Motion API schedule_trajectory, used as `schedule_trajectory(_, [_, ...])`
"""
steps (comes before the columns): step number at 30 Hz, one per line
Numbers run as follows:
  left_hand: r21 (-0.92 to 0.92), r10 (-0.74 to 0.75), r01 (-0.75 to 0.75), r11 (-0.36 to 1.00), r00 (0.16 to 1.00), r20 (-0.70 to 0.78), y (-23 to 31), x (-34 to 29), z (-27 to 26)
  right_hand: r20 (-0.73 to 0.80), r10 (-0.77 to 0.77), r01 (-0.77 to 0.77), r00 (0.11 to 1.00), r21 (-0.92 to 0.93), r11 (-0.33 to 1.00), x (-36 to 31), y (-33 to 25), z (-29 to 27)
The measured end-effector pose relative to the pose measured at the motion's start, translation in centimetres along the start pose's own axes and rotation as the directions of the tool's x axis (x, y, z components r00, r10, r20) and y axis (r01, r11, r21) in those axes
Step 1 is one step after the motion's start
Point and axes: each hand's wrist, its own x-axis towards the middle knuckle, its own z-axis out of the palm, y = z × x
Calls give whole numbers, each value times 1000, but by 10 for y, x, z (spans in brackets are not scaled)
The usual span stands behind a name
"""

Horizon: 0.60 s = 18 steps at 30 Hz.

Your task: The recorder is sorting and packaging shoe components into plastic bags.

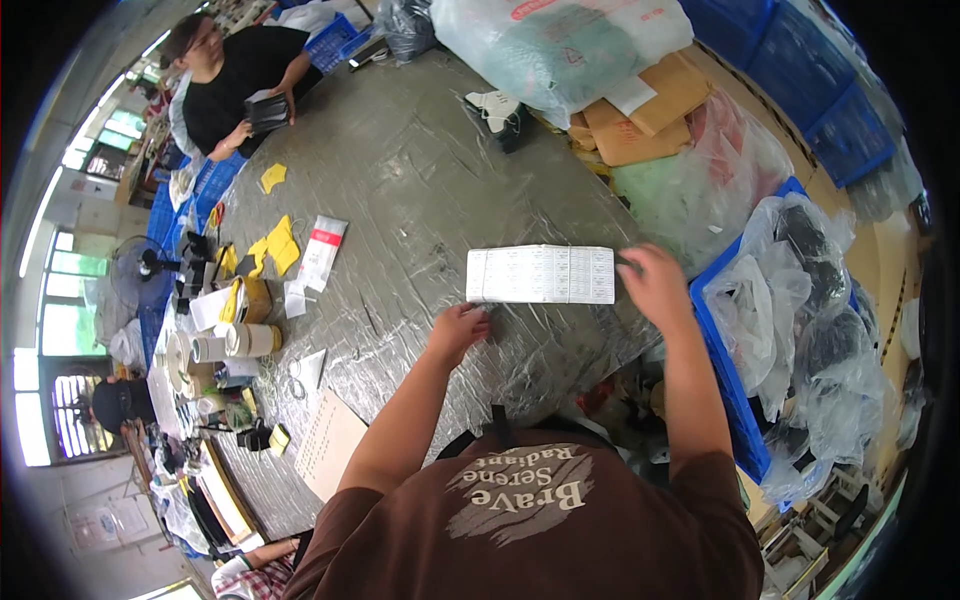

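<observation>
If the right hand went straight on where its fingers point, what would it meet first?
The white printed sheet, most likely: its right edge lies just ahead of the right hand. Whether the fingertips already touch it is unclear.

A white paper strip — covered in small print — lies on the grey tabletop. Its long side runs left to right.

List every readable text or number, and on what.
Wording not copied; locations only.
Brown fabric T-shirt: large pale lettering, legible.
White rectangular paper: gridded print, too small.
Red-banded white flat packet: print too small.
Large translucent plastic bag: red print, blurred.
Tan rectangular card sheet: dark rows, too small.
Brown paper envelope: faint print, unreadable.
</observation>
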Motion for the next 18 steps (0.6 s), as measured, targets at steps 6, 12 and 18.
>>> schedule_trajectory(6, [-342,-67,106,934,990,126,-17,-18,31,400,20,17,916,-89,996,73,-7,102])
schedule_trajectory(12, [-277,-153,198,940,972,176,-57,-66,-4,770,269,-59,579,-290,955,89,-19,117])
schedule_trajectory(18, [-298,-121,150,943,986,115,-80,-82,-36,784,190,-124,592,-144,982,50,-50,116])
